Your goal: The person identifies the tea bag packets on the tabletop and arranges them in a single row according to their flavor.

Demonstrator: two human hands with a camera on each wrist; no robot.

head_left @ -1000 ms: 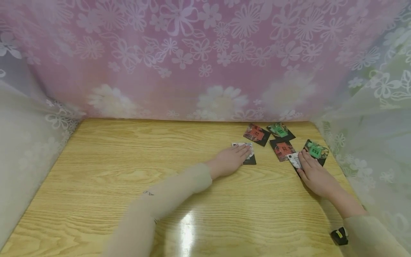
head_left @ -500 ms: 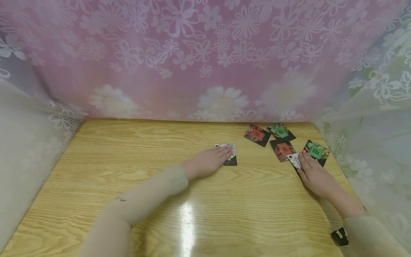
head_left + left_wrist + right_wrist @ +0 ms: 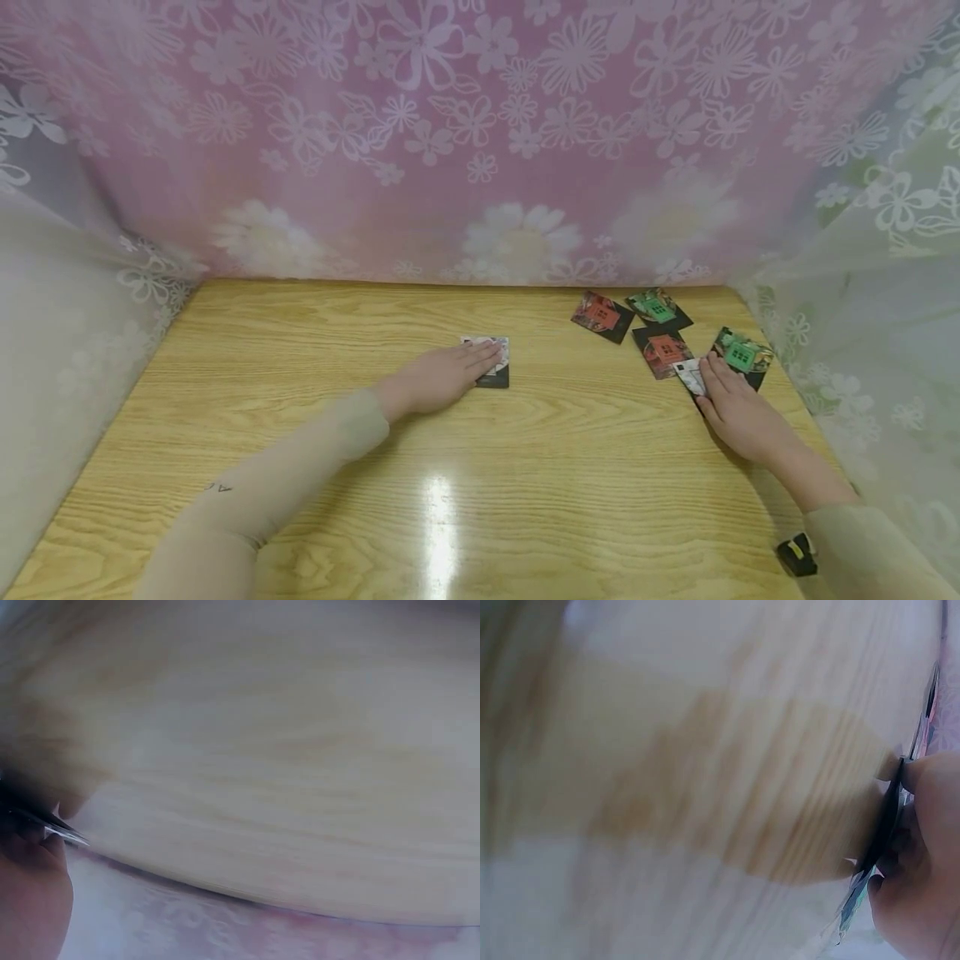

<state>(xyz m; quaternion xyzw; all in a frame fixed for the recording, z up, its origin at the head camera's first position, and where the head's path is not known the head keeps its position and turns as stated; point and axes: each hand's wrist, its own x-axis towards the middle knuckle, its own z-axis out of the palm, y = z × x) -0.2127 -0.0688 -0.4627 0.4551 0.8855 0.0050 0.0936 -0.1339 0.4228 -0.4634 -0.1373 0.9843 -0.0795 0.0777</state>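
Near the middle of the table, my left hand [image 3: 442,377] lies flat with straight fingers on a white and black card [image 3: 495,379]. The fingers cover much of that card's face. At the right, my right hand [image 3: 742,414] rests with extended fingers on another white-topped card [image 3: 690,377], part of which it hides. That card overlaps the corner of a red and black card [image 3: 662,352]. A green and black card [image 3: 742,354] lies just beyond the right fingers. In the right wrist view, the dark card edge [image 3: 885,821] shows under the fingers.
Another red card [image 3: 602,315] and a green card [image 3: 658,308] lie near the table's back edge. A small black object with a yellow mark [image 3: 797,554] is by the right sleeve. Floral curtains [image 3: 480,150] border the wooden table [image 3: 300,333] at the back and sides.
My left hand has slid leftward across the table, and the white and black card has moved along under its fingers. My right hand has stayed in place on its card.
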